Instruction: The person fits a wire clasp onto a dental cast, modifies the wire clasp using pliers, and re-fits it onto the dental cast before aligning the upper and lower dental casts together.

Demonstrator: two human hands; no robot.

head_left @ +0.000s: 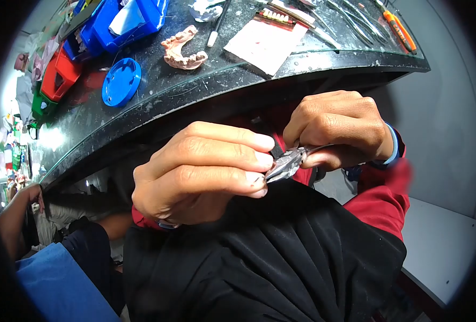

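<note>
Over my lap, in front of the bench edge, my left hand [200,172] and my right hand [342,129] hold a crumpled, shiny grey wrapper [287,162] between them. The left fingertips press on its near end, and dark smudges mark one fingernail. My right thumb and curled fingers pinch the other end. Whatever the wrapper may contain is hidden. On the bench beyond my hands lie a pinkish dental cast [184,51] and a strip of artificial teeth [276,17], the strip at the top of a white paper sheet [264,45].
The dark bench [157,88] curves across the top. It carries a blue round lid [121,82], blue bins [109,27], a red bin [60,72], a thin white-tipped tool [213,37], and an orange-handled tool [400,32]. Another person's arm [18,220] is at lower left.
</note>
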